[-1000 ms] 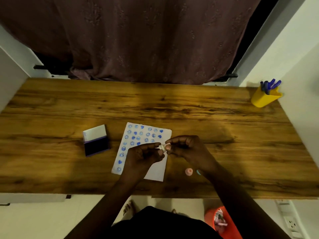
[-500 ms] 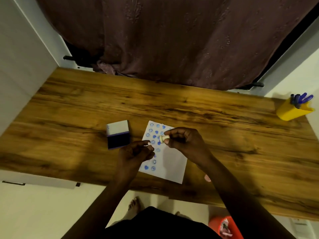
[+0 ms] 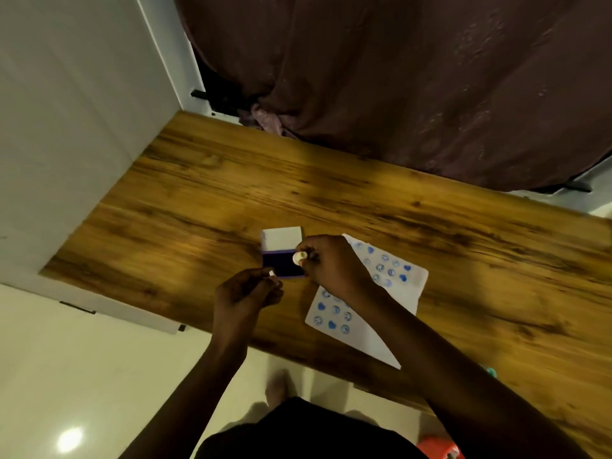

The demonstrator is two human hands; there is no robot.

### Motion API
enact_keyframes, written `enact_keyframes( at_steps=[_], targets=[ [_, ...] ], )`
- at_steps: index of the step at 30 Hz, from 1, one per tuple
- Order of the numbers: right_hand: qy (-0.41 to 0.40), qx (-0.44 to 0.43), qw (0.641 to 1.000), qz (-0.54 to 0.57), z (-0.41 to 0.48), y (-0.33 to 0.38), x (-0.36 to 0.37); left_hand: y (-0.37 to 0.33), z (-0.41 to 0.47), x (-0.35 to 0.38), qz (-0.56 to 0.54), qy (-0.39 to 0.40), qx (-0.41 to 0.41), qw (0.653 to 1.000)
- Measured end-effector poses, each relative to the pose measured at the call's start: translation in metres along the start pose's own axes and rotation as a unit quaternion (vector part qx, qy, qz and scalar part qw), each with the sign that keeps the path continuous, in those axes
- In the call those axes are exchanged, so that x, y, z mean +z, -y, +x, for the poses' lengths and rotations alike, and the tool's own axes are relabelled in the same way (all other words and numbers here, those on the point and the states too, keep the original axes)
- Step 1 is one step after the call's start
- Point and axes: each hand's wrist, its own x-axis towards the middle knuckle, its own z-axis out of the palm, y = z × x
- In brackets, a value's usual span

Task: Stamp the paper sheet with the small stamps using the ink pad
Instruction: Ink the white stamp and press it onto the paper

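An open ink pad (image 3: 281, 264) with a dark blue pad and a raised white lid lies on the wooden table (image 3: 205, 200). My right hand (image 3: 331, 266) pinches a small cream stamp (image 3: 299, 258) just over the pad's right edge. My left hand (image 3: 245, 294), near the pad's front edge, pinches a small white piece (image 3: 272, 272), perhaps the stamp's cap. The white paper sheet (image 3: 371, 332) with several blue stamped marks lies to the right, partly hidden by my right forearm.
A small teal object (image 3: 491, 371) peeks out beside my right forearm near the table's front edge. A dark curtain (image 3: 397, 77) hangs behind the table. A white wall (image 3: 66, 127) stands at the left. A red item (image 3: 437, 450) sits on the floor.
The view swung left. My right hand carried the stamp from above the paper leftward to the ink pad. My left hand moved left with the small white piece.
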Motion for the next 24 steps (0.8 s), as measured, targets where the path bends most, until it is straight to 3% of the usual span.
enact_keyframes(
  at_steps=[10,24],
  targets=[
    [0.032,-0.005,0.993,-0.110,0.017,-0.005,0.033,-0.002,0.013,-0.021,0.001,0.002,-0.001,1.000],
    [0.040,0.002,0.988,-0.149,0.023,-0.001,0.037,-0.001,0.023,-0.012,0.002,0.033,-0.007,0.999]
  ],
)
